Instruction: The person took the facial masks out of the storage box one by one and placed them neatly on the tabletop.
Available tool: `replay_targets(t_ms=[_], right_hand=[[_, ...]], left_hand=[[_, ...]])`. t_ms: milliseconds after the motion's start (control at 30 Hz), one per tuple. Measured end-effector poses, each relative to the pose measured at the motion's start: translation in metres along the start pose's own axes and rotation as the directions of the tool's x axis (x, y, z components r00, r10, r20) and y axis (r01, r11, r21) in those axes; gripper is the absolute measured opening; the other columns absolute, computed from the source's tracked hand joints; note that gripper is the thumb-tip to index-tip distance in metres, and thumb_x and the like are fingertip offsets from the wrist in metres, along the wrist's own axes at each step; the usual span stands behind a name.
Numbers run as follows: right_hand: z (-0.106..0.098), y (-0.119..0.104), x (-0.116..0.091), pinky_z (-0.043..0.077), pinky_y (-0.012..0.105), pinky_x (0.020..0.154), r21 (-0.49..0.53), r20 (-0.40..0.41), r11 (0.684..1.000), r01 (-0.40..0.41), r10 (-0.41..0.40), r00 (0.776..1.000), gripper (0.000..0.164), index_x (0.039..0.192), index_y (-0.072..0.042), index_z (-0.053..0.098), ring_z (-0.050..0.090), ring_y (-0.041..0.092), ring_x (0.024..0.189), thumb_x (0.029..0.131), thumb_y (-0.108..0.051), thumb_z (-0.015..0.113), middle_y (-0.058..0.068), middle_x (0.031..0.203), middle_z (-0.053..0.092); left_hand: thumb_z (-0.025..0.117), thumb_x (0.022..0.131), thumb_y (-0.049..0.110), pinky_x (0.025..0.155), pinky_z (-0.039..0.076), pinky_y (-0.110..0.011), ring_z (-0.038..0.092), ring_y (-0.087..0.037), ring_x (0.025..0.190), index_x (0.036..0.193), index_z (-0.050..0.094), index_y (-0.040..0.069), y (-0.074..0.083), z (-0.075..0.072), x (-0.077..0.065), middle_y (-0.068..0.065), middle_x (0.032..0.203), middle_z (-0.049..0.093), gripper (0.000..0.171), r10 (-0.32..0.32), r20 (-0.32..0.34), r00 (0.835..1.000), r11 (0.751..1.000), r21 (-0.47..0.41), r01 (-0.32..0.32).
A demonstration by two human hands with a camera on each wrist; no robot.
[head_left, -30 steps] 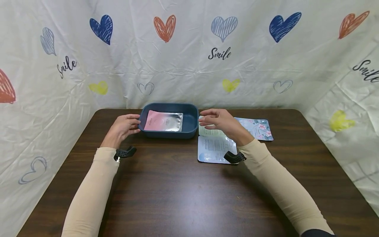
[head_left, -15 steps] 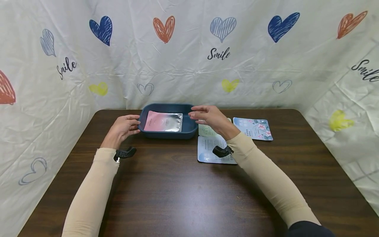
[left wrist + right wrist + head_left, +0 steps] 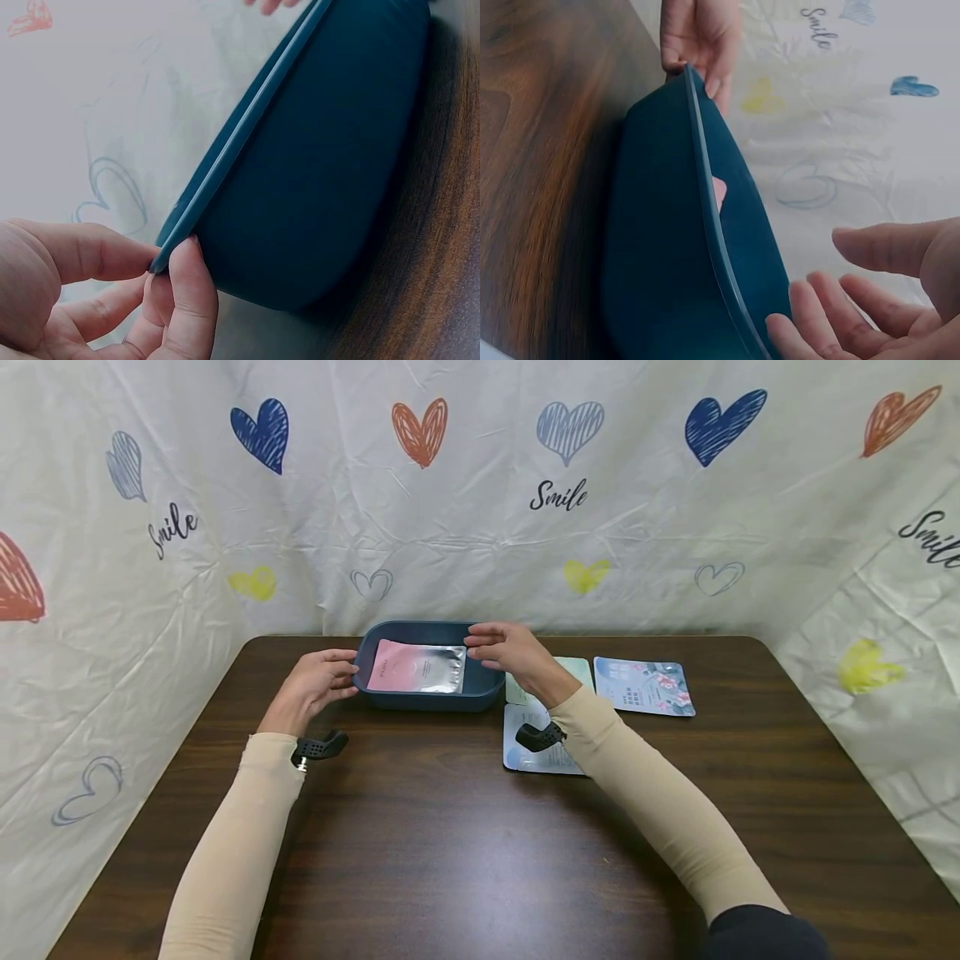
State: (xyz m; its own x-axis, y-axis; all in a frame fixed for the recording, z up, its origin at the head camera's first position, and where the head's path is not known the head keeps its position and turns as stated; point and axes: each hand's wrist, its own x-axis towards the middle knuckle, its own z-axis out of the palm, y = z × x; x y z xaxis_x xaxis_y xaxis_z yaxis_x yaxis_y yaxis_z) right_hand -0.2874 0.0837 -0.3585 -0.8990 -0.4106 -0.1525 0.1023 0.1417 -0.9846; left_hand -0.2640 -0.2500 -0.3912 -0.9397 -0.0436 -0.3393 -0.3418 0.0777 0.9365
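Observation:
A dark blue rectangular basin (image 3: 420,702) stands at the far edge of the table in the head view. My left hand (image 3: 309,687) pinches its left rim, thumb on one side and fingers on the other, as the left wrist view shows. Inside the basin lies a flat pink and silver packet (image 3: 412,667). Over the basin's right end hovers my right hand (image 3: 513,653), fingers spread and loosely bent, with nothing in it. In the right wrist view the fingertips (image 3: 780,330) overlap the near rim, and a pink corner of the packet shows inside.
Right of the basin lie a pale green packet (image 3: 573,669) and a light blue printed packet (image 3: 528,758), both partly covered by the right arm. Farther right is a blue floral packet (image 3: 645,686). A white cloth with hearts (image 3: 480,552) hangs behind the brown table (image 3: 420,843).
My right hand has moved left, from over the pale green packet to over the basin's right end, uncovering more of the green and floral packets. The left hand and basin stay put.

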Motion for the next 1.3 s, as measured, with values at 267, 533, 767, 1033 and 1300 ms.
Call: replay_targets(t_ms=[267,533,767,1033,1300], right_hand=[[0.017,-0.003,0.011,0.035,0.049,0.118,-0.022,-0.045,0.998,-0.051,0.050,0.998,0.054,0.152,-0.004,0.044,0.049,0.030,0.139,0.101,-0.005,0.061,0.016,0.151,0.051],[0.027,-0.001,0.022,0.036,0.050,0.117,-0.038,-0.088,0.996,-0.080,0.076,0.993,0.053,0.151,-0.006,0.046,0.051,0.029,0.136,0.100,-0.005,0.061,0.015,0.148,0.054],[0.031,0.003,0.028,0.037,0.051,0.116,-0.010,-0.086,0.996,-0.087,0.086,0.993,0.056,0.151,-0.006,0.045,0.053,0.032,0.134,0.099,0.002,0.061,0.016,0.147,0.054],[0.039,0.010,0.040,0.038,0.056,0.114,-0.033,-0.135,0.991,-0.127,0.121,0.983,0.052,0.147,-0.007,0.051,0.051,0.031,0.136,0.097,0.002,0.062,0.015,0.145,0.057],[0.044,0.016,0.046,0.043,0.054,0.110,-0.034,-0.146,0.990,-0.136,0.130,0.981,0.041,0.140,-0.004,0.059,0.052,0.031,0.134,0.099,0.002,0.060,0.015,0.146,0.054]], left_hand=[[0.056,0.102,0.006,0.076,0.058,-0.024,0.061,-0.019,0.092,0.149,0.047,0.003,0.000,-0.001,0.000,-0.020,0.136,0.050,0.048,-0.002,0.001,1.000,1.000,0.005,0.002],[0.057,0.102,0.006,0.077,0.059,-0.025,0.061,-0.021,0.094,0.148,0.048,0.003,0.000,0.000,0.001,-0.019,0.135,0.051,0.047,0.007,-0.008,1.000,1.000,0.010,-0.007],[0.058,0.101,0.005,0.076,0.059,-0.024,0.061,-0.020,0.092,0.148,0.049,0.003,0.000,0.000,0.001,-0.018,0.131,0.053,0.047,0.000,-0.009,1.000,1.000,0.002,0.000],[0.057,0.101,0.005,0.074,0.058,-0.024,0.060,-0.019,0.092,0.149,0.047,0.003,-0.001,-0.001,0.003,-0.018,0.132,0.051,0.049,0.001,0.005,1.000,1.000,-0.004,-0.001],[0.057,0.102,0.006,0.075,0.058,-0.024,0.060,-0.021,0.096,0.149,0.047,0.004,-0.001,-0.001,0.002,-0.020,0.135,0.050,0.049,0.002,0.001,1.000,1.000,0.002,-0.002]])
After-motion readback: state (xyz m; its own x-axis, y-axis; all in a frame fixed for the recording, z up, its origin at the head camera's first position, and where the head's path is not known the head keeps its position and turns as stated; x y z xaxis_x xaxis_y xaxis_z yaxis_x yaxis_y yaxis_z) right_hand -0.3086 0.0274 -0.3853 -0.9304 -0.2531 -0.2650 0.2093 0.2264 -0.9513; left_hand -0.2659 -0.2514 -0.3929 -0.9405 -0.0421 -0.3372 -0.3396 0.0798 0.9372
